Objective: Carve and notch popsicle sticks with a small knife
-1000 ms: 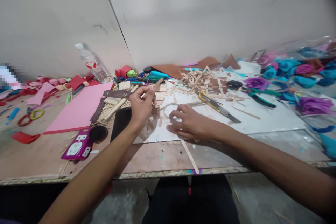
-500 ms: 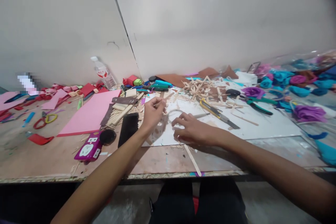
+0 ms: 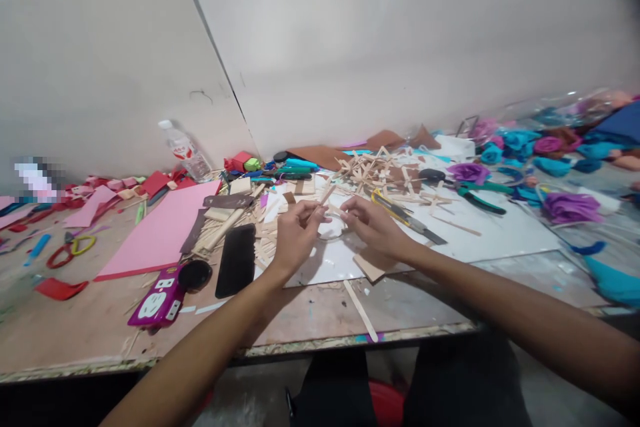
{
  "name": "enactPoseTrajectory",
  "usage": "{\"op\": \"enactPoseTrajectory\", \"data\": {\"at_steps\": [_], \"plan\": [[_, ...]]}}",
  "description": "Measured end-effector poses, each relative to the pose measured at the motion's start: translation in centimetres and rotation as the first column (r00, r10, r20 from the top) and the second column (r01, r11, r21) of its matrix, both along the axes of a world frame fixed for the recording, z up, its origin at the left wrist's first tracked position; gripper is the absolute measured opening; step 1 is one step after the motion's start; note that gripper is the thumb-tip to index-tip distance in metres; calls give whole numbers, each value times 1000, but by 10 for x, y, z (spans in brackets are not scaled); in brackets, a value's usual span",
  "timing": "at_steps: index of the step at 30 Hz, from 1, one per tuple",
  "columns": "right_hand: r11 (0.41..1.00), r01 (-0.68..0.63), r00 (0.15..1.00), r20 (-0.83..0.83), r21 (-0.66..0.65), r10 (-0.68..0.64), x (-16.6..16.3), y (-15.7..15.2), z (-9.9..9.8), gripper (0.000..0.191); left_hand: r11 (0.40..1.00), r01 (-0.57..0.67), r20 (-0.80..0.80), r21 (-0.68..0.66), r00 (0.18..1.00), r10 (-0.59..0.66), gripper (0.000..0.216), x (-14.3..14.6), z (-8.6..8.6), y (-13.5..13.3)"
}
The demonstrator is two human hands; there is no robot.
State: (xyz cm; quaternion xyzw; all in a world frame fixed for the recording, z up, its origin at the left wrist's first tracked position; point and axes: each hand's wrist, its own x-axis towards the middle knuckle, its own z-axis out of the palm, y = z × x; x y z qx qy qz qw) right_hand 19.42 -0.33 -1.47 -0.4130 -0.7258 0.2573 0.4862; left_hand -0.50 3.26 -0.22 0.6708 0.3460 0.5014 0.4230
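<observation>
My left hand is closed, its thumb and forefinger pinching a short wooden craft stick that points up and away. Close by on the right, my right hand has its fingers curled together. Whatever its fingertips hold is too small to make out. Between and below the hands lies a clear ring, like a roll of tape, on the white board. A brown square piece lies under the right wrist. Behind the hands is a heap of wooden sticks.
A yellow utility knife and green-handled pliers lie to the right, near purple and blue paper flowers. On the left are a black phone, a magenta device, pink paper, scissors and a leaning bottle.
My right hand has risen away from the board toward my left hand, and its fingers have drawn together. The brown square now shows under the wrist. The view has shifted slightly.
</observation>
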Motion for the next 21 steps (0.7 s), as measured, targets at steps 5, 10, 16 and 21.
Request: {"op": "enactPoseTrajectory", "data": {"at_steps": [5,10,16,21], "plan": [[997,-48,992,-121,-67,40,-11,-6,1,36,997,21,-51,77,999,-18,29,1,-4,-6],[992,-44,983,-182,-116,22,-12,-10,1,35,993,-5,-82,117,996,15,23,1,-8,-6],[992,-52,976,-215,-116,26,-13,-11,1,32,986,-17,-139,167,989,40,24,1,-9,-9],[998,-12,976,-217,-64,-2,-15,-10,7,25,968,-4,-197,250,979,55,26,-2,-6,-13]]}}
